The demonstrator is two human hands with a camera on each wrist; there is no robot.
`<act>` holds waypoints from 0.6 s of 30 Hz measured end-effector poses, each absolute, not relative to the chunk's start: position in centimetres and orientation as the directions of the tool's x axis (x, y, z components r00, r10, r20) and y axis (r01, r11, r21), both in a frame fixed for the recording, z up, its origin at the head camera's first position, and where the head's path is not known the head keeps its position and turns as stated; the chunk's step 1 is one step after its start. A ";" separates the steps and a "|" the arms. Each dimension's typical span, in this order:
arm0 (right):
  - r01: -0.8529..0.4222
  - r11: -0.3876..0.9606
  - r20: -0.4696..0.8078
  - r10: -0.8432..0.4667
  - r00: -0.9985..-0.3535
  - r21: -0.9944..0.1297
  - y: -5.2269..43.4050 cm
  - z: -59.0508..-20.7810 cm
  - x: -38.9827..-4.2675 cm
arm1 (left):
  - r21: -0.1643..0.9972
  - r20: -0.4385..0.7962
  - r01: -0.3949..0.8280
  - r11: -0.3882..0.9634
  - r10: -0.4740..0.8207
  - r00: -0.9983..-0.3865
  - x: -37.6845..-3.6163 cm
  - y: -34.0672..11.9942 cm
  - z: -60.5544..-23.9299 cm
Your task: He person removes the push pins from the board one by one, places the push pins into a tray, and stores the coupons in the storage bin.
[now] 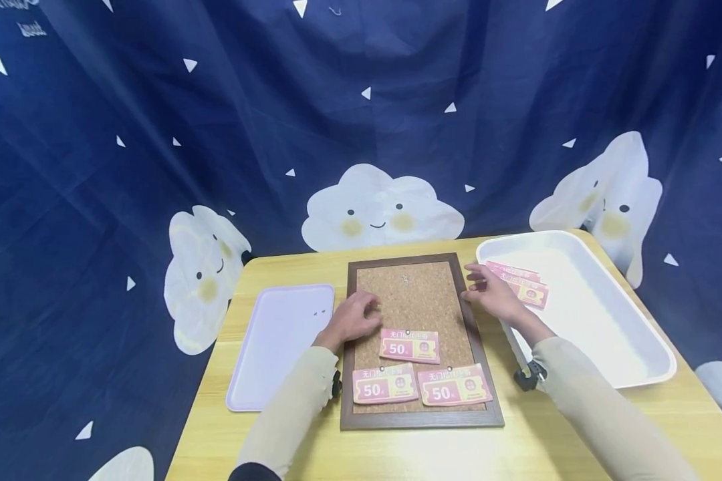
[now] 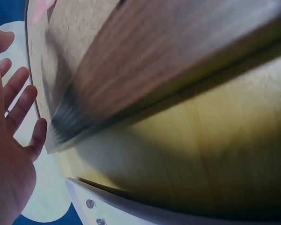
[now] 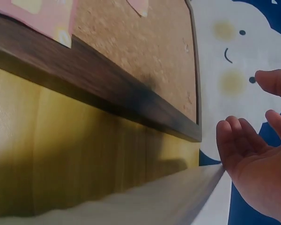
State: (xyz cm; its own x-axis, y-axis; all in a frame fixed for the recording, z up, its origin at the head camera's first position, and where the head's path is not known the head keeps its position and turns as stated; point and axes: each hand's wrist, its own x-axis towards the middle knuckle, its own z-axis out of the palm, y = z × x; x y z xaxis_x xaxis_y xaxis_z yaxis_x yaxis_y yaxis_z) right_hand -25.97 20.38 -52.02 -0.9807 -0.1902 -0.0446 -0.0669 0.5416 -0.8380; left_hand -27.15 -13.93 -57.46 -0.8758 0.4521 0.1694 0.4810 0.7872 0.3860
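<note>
Head view: cork board [image 1: 421,314] lies flat mid-counter [image 1: 277,441] with three coupons [image 1: 409,345] pinned; left hand [image 1: 353,319] rests loosely curled on it, right hand [image 1: 492,294] hovers open by the tray's coupons [image 1: 526,286] — nothing held

Wrist views: fingers [image 2: 18,96] spread, fingers [image 3: 239,140] relaxed — both empty

Pink coupons [image 1: 409,345] on tan cork board [image 1: 418,294], dark-brown frame, yellow table [image 1: 277,267], seemingly lilac tray [image 1: 277,341].
</note>
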 end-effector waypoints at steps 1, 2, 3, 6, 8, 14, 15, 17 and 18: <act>-0.070 0.540 -0.046 -0.198 -0.979 -0.839 20.2 -52.0 -25.9 | 0.392 0.166 0.481 0.785 0.454 -0.876 -27.1 -13.8 -57.4; -0.074 0.543 -0.047 -0.204 -0.978 -0.836 20.0 -52.0 -25.8 | 0.399 0.160 0.479 0.782 0.455 -0.876 -27.0 -13.7 -57.3; -0.077 0.547 -0.047 -0.209 -0.977 -0.834 19.9 -52.0 -25.7 | 0.404 0.152 0.478 0.780 0.457 -0.876 -27.0 -13.7 -57.3; -0.090 0.562 -0.045 -0.222 -0.974 -0.822 19.5 -52.0 -25.5 | 0.412 0.124 0.465 0.783 0.458 -0.881 -26.8 -13.4 -57.0; -0.100 0.581 -0.042 -0.226 -0.973 -0.808 19.4 -52.0 -25.3 | 0.394 0.102 0.461 0.795 0.460 -0.882 -26.7 -13.2 -56.9; -0.111 0.602 -0.051 -0.245 -0.968 -0.791 19.0 -52.3 -25.2 | 0.370 0.052 0.452 0.811 0.468 -0.882 -26.5 -12.6 -56.6; -0.114 0.603 -0.051 -0.250 -0.967 -0.790 18.9 -52.3 -25.1 | 0.377 0.048 0.452 0.808 0.470 -0.881 -26.4 -12.5 -56.5; -0.116 0.601 -0.053 -0.255 -0.966 -0.791 18.7 -52.4 -25.1 | 0.386 0.036 0.449 0.806 0.473 -0.880 -26.3 -12.3 -56.4; -0.117 0.603 -0.053 -0.257 -0.965 -0.789 18.6 -52.4 -25.0 | 0.388 0.032 0.450 0.804 0.476 -0.879 -26.2 -12.2 -56.4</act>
